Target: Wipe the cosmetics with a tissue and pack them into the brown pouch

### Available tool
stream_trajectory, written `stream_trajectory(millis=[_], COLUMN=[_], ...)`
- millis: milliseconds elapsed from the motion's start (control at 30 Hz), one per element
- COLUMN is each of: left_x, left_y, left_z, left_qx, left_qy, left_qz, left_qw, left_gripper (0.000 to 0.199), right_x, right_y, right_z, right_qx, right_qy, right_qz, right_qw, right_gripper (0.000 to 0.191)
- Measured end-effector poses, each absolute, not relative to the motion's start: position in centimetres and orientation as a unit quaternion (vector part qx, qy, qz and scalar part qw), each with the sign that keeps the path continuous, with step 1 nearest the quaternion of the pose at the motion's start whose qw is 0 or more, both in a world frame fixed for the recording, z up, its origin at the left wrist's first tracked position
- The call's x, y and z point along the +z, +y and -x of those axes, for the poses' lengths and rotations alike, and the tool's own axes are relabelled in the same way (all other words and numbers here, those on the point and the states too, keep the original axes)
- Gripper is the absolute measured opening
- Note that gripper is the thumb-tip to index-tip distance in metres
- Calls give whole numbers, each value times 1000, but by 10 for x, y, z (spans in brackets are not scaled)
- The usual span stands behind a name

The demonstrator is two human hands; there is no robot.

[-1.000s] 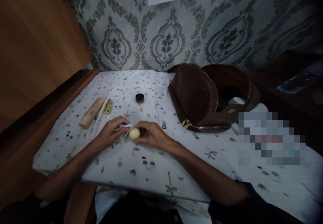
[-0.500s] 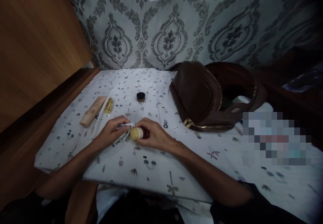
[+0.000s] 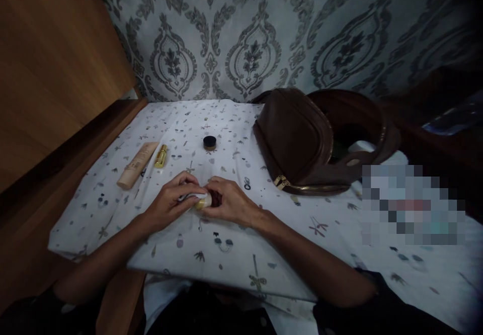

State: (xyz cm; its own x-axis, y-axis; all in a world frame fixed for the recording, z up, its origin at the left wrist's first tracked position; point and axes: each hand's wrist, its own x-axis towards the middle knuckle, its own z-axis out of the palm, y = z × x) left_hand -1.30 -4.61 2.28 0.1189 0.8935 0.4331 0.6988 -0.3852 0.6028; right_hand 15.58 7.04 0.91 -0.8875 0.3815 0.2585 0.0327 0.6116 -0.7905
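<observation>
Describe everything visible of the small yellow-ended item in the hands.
The small item looks smooth, perhaps plastic, with a pale yellow end, a whiter band and a dark red part. It is held roughly sideways, yellow end toward the left hand, whose white cloth partly covers it. The right hand grips the dark red part. Fingers hide much of it; contact with the tablecloth is unclear.

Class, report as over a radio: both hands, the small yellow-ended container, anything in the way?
Left hand: white cloth against yellow-ended container. Right hand: gripping that container. Nothing seen blocking; black-lidded jar apart, beyond both.
</observation>
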Motion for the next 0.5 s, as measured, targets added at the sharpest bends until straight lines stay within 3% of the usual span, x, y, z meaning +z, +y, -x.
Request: stream_trajectory(millis=[267,500], left_x=[22,22], left_y=[-48,-48], left_z=[8,5], left_qx=[381,386], left_qy=[490,499], left_qz=[-783,-776], left_qw=[38,15], left_gripper=[16,9], right_x=[0,-12], right_y=[76,86], right_z=[-153,-150], right_qx=[477,674], right_qy=[-841,-691], right_qz=[149,175], right_qw=[208,196], right_gripper=[16,41])
